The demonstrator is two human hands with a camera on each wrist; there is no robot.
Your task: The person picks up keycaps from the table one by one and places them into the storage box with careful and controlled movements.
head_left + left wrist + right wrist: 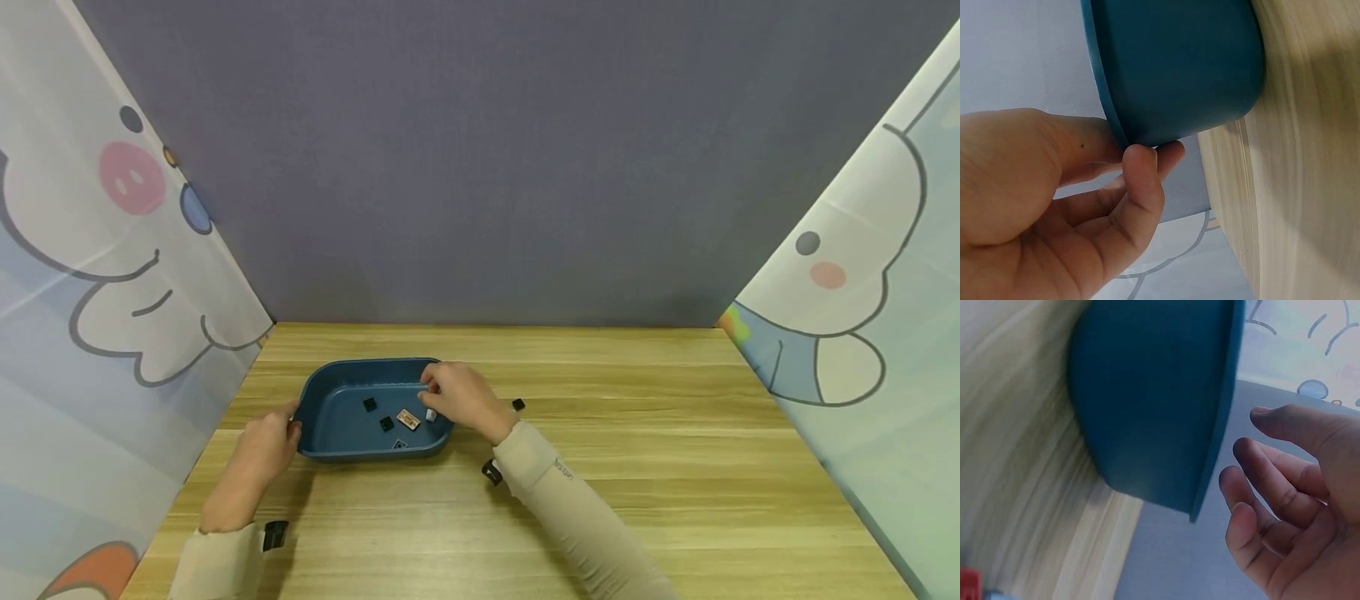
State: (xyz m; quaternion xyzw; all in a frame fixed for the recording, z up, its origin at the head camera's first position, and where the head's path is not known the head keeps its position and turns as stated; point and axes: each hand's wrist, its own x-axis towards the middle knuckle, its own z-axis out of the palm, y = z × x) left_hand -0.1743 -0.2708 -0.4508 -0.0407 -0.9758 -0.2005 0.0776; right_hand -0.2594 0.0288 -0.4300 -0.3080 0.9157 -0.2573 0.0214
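Note:
A blue plastic tray (352, 457) with rounded corners stands on the wooden table. My left hand (264, 446) pinches its left rim; in the left wrist view the thumb and fingers (1141, 181) meet at the rim's edge. Over the tray's right end hovers my right hand (461, 396), its fingers loosely bent, with nothing between them in the right wrist view. Just under those fingertips, a small white block (431, 414) shows inside the tray. Beside it lie a cream rectangular tile (408, 419), black square pieces (386, 423) and a dark patterned piece (401, 444).
One black piece (518, 404) lies on the table (637, 467) right of the tray, behind my right wrist. A red object (969, 584) peeks in at the corner of the right wrist view. A grey panel (487, 167) rises behind the table, with printed curtains (847, 358) at both sides.

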